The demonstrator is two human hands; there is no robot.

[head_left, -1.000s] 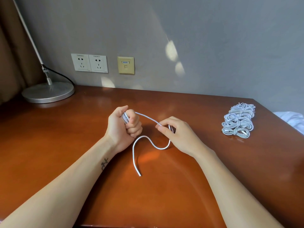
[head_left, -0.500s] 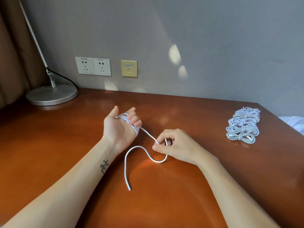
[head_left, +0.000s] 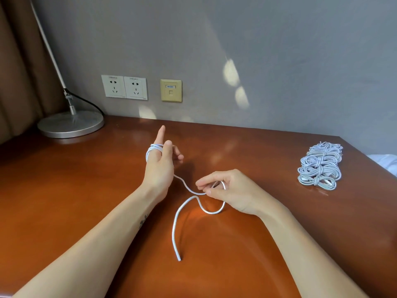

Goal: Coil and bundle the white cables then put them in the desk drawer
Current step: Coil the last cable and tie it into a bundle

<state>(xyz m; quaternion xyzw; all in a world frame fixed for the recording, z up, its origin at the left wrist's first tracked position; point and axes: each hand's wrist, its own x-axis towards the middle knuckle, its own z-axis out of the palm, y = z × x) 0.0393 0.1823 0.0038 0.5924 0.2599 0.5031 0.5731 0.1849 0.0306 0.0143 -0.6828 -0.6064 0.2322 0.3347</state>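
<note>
Now left hand [head_left: 159,171] straighter, coil [head_left: 152,149] bared.

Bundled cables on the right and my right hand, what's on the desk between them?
Nothing: in the head view, only bare desk lies between the bundled cables and the right hand, which pinches the white cable.

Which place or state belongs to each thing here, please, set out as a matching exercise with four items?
1. loose white cable
2. bundled cables
3. lamp base
4. wall sockets

A. on the wall above the desk
B. far left on the desk
C. lying coiled at the desk's right side
D. looped round fingers of the left hand, pinched by the right hand

Pairs: 1-D, 2-C, 3-B, 4-A.
</note>
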